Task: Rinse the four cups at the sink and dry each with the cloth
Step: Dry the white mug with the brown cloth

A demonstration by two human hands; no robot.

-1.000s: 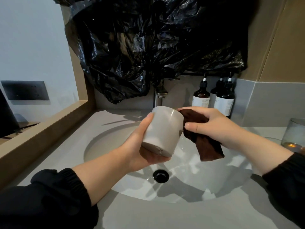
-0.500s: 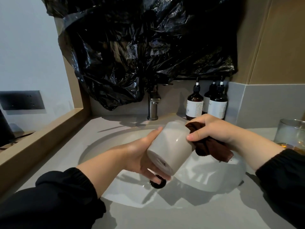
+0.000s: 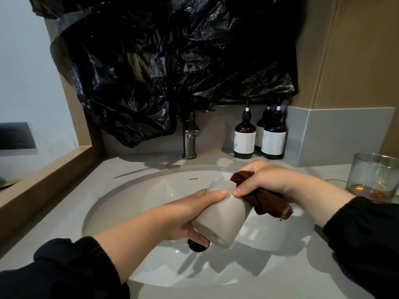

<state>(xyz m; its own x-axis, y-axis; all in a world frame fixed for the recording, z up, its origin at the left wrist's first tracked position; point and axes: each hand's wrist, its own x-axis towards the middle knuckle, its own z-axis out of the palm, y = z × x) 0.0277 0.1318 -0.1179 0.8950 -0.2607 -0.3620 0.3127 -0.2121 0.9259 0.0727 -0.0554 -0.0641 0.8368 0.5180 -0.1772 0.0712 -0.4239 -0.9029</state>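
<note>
Drying now: left hand (image 3: 183,214) wrapped round beige cup (image 3: 222,219), mouth tilted toward right hand (image 3: 267,180), which I see pinching brown cloth (image 3: 269,202) at rim.

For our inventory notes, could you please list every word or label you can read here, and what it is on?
"FRENZA", last letter uncertain: printed on the back wall of the sink.
Labels on the bottles: small print, too blurred to read.
Cup, cloth, glass: no text visible.
</note>
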